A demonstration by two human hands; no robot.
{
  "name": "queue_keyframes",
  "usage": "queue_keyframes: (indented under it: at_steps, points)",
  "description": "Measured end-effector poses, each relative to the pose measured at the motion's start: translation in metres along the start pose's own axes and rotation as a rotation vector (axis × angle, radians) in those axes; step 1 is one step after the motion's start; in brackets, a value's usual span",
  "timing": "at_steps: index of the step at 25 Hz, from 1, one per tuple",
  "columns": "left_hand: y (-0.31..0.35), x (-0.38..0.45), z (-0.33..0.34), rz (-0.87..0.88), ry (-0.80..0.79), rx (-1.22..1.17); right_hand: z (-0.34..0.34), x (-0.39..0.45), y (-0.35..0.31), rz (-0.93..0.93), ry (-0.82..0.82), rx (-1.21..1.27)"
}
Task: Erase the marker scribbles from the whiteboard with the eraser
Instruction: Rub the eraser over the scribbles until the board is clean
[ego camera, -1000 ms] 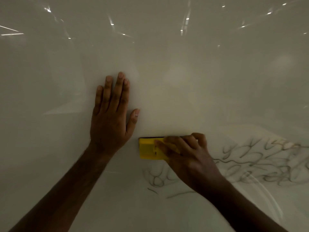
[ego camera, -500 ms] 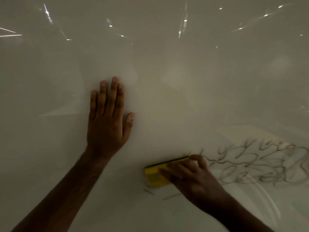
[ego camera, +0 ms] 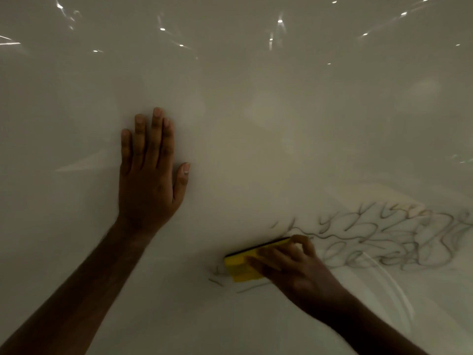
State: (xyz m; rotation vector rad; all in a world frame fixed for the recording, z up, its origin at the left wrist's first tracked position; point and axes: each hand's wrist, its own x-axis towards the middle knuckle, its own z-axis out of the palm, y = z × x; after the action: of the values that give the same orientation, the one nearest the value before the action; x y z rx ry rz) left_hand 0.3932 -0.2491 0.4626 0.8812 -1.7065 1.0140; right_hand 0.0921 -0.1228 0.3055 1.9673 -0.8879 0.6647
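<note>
Right hand (ego camera: 297, 272) grips the eraser (ego camera: 243, 267) — keep it flat, sweep right across the scribbles (ego camera: 384, 242); left hand (ego camera: 151, 180) spread, bracing the board (ego camera: 281, 124).

Head view faces the whiteboard (ego camera: 256, 124) closely, seemingly angled slightly downward.

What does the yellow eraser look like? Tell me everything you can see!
The eraser is a bright yellow block, plastic-looking, with a thin dark strip along its upper edge. It lies tilted on the whiteboard, right end higher. The right hand grips it, fingers curled over its right part and hiding it. Grey marker scribbles run to its right, with a few faint strokes beside its lower left.
</note>
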Motion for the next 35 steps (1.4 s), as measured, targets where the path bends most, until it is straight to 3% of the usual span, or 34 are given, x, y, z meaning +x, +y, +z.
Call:
queue_keyframes:
  at_steps: [5,7,11,14,21,29,35]
  points:
    - [0.016,0.002,0.001,-0.02,-0.022,0.03,-0.034,0.032,0.055,0.263,0.202,-0.055]
    - [0.023,0.006,0.001,-0.031,-0.031,0.035,-0.028,0.046,0.05,0.258,0.24,-0.013]
    - [0.036,0.013,0.002,-0.023,-0.037,0.017,-0.01,-0.002,0.033,0.07,0.102,0.024]
    - [0.046,0.015,0.0,-0.03,-0.049,-0.006,-0.018,-0.044,0.046,0.054,0.016,0.002]
    - [0.097,0.033,0.009,0.055,-0.069,-0.017,-0.048,0.0,0.101,0.26,0.212,-0.022]
    - [0.131,0.041,0.018,0.1,-0.065,-0.028,-0.046,-0.089,0.103,0.18,0.06,-0.037]
    - [0.166,0.047,0.025,0.163,-0.081,-0.04,-0.079,-0.052,0.167,0.465,0.274,-0.001]
